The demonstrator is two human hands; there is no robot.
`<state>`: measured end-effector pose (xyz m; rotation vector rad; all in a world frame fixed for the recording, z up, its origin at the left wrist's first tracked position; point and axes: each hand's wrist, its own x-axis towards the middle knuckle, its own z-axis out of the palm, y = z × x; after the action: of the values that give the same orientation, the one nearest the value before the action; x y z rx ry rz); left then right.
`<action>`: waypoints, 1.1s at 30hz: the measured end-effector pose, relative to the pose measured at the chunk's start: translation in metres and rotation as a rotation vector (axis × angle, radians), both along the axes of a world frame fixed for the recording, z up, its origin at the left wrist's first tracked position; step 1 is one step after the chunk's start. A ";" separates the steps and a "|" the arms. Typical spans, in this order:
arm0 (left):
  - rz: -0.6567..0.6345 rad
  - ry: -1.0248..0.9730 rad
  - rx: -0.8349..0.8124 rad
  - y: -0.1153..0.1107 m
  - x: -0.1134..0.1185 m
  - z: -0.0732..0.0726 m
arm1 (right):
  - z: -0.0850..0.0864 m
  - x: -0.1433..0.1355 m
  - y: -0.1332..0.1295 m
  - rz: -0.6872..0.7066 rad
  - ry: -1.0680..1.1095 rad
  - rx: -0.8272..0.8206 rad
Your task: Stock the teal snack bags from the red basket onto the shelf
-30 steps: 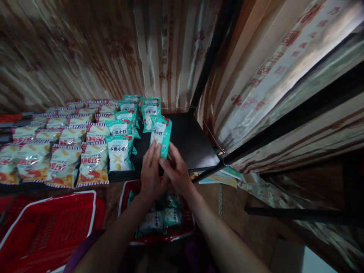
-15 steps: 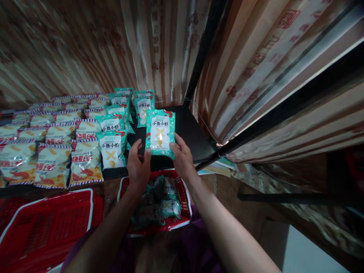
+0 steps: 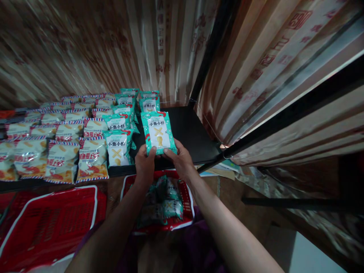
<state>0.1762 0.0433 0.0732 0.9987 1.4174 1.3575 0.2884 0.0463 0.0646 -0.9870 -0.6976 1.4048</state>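
Both hands grip a teal and white snack bag point(image 3: 158, 132) by its lower corners, its printed front facing me. My left hand point(image 3: 145, 161) has its thumb on the front at the lower left. At the lower right, my right hand point(image 3: 182, 158) presses its thumb on the front, fingers behind. The bag is over a black shelf point(image 3: 196, 131), in front of a short row of matching teal bags point(image 3: 149, 104). Just left stands a longer row of teal bags point(image 3: 117, 148). Whether the held bag's bottom touches the shelf is hidden by my hands.
Several rows of cream and orange snack bags point(image 3: 92, 159) fill the shelf's left side. Below me a red basket point(image 3: 188, 201) holds more teal bags. Another red basket point(image 3: 57, 220) sits lower left. A black metal post point(image 3: 203, 68) and curtains point(image 3: 113, 45) border the shelf.
My left hand has closed onto the bag's lower left corner. My right hand has shifted to its lower right, and the bag now tilts slightly left. The view has shifted a little.
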 end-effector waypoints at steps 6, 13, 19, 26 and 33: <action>0.004 0.027 0.000 -0.001 0.004 0.003 | -0.003 0.000 0.000 -0.043 -0.007 -0.033; -0.003 0.058 0.003 -0.003 0.001 0.007 | -0.004 0.001 0.001 -0.017 -0.039 0.003; -0.038 -0.091 0.048 -0.003 -0.001 0.001 | -0.006 0.002 0.003 -0.040 -0.062 0.023; -0.022 -0.054 0.038 -0.003 -0.005 0.005 | -0.005 0.001 0.002 -0.007 0.006 0.024; 0.022 0.004 0.014 -0.002 -0.005 0.007 | -0.001 -0.003 0.002 -0.024 0.049 0.028</action>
<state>0.1709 0.0417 0.0799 0.9983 1.4270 1.3841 0.2859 0.0479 0.0633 -0.9332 -0.6652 1.3908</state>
